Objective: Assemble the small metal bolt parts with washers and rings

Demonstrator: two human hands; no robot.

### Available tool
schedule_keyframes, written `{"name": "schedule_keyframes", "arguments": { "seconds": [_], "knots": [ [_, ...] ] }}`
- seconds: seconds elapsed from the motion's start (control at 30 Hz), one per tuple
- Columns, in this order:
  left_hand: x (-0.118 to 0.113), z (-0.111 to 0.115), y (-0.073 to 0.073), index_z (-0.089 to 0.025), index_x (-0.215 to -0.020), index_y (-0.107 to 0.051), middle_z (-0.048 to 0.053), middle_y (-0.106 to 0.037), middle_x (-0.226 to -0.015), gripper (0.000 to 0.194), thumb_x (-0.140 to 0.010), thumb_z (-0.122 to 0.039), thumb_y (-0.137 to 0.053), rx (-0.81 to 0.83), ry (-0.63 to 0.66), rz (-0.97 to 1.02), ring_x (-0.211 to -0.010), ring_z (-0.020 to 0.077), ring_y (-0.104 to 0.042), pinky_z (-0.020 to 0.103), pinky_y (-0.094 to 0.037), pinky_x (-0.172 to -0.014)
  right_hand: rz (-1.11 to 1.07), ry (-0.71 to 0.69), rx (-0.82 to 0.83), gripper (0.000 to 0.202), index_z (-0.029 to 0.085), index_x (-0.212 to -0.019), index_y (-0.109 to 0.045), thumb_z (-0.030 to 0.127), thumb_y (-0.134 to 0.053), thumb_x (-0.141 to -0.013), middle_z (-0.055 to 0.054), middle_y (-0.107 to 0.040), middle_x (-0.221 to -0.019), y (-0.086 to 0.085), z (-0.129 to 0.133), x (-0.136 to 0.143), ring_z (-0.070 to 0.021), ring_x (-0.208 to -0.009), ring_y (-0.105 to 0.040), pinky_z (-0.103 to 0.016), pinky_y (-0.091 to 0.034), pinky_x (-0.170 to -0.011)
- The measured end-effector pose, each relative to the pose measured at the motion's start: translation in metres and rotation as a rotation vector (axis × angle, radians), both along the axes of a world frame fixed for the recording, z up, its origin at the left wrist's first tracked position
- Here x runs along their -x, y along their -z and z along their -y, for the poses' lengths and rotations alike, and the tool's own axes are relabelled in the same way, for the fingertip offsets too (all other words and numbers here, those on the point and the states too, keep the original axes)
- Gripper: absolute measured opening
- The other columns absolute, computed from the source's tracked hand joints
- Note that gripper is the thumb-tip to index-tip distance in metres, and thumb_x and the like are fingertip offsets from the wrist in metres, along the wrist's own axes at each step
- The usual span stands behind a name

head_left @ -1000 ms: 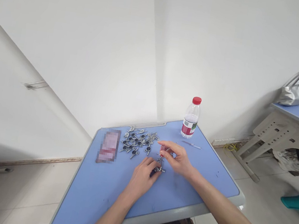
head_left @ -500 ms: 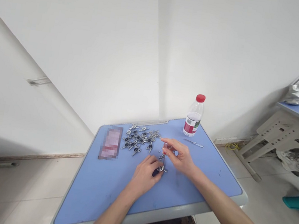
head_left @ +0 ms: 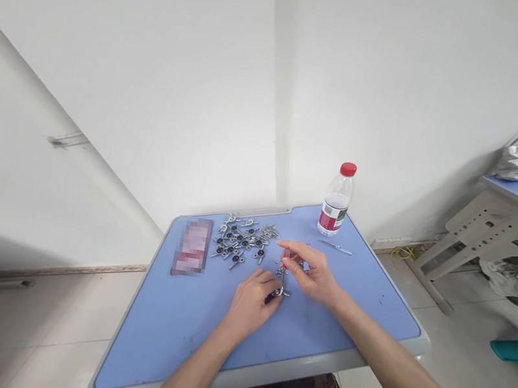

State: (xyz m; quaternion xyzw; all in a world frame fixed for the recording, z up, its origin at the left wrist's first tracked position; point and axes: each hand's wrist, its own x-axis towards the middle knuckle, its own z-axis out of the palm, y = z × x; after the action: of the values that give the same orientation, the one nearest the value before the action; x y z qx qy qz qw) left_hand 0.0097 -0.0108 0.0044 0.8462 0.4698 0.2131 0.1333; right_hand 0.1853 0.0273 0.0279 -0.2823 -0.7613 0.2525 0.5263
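Resting on the blue tabletop, my left hand (head_left: 252, 299) pinches a small metal fitting (head_left: 281, 293) between thumb and fingers; the hand hides much of it. My right hand (head_left: 310, 270) is closed round the handle of a small screwdriver (head_left: 283, 278). It stands upright, its shaft pointing down at the fitting. Just behind lie several tiny metal pieces (head_left: 280, 269), partly covered by my right hand. To the left is a spread of similar silvery fittings with round black parts (head_left: 244, 243), with plain metal ones (head_left: 269, 231) at its back right.
A clear bottle with a red cap (head_left: 335, 201) stands at the back right of the table (head_left: 156, 348). Before it lies a thin, pen-like tool (head_left: 336, 247). A blurred-out flat rectangular object (head_left: 192, 248) is at the left. A white wall (head_left: 184, 77) borders the far edge.
My right fingers have shifted slightly around the screwdriver handle. Both hands stay in the same place, and the fitting remains under the shaft.
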Motion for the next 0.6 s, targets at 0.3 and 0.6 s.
{"name": "schedule_keyframes", "arguments": {
  "seconds": [0.3, 0.6],
  "knots": [
    [0.0003, -0.0012, 0.0032, -0.021, -0.084, -0.068, 0.003, -0.065, -0.088, 0.011, -0.085, -0.014, -0.059, 0.001, -0.008, 0.043, -0.084, 0.0206, -0.056, 0.032, -0.045, -0.072, 0.042, 0.014, -0.119, 0.037, 0.028, -0.129, -0.054, 0.018, -0.053, -0.094, -0.002, -0.063, -0.086, 0.0014, -0.0020, 0.0016, -0.0130, -0.072, -0.057, -0.026, -0.051, -0.067],
    [0.0005, -0.0015, 0.0062, -0.021, -0.085, -0.067, 0.002, -0.065, -0.089, 0.010, -0.084, -0.014, -0.060, -0.002, -0.020, 0.050, -0.086, 0.0212, -0.057, 0.034, -0.047, -0.076, -0.063, -0.102, 0.011, 0.034, 0.027, -0.128, -0.055, 0.019, -0.043, -0.098, -0.004, -0.064, -0.093, -0.0008, -0.0003, 0.0035, -0.0127, -0.079, -0.062, -0.027, -0.054, -0.071]
  ]
}}
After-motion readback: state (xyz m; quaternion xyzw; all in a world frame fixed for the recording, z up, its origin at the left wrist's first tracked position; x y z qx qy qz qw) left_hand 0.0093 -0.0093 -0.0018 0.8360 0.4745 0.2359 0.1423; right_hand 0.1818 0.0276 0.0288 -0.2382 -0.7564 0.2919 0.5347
